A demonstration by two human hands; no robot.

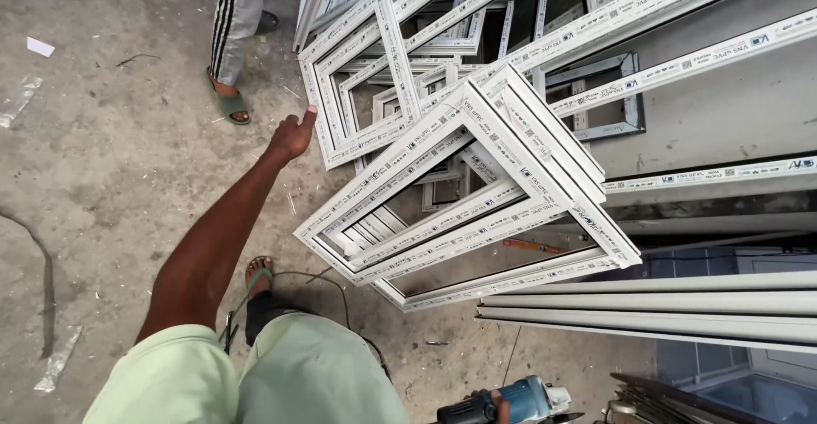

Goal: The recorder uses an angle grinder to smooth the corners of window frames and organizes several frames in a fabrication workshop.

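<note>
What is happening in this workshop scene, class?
A person stands on a concrete floor, left hand stretched out toward a stack of white window frames, not touching them. The right hand grips a blue power tool at the bottom edge. White profile bars lie to the right. Another person's sandalled foot stands nearby.

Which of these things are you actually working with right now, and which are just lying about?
In hand:
left hand, reaching toward the white window frames
right hand, on the blue grinder

Lying about:
long white strips
paper scrap
cable
</note>
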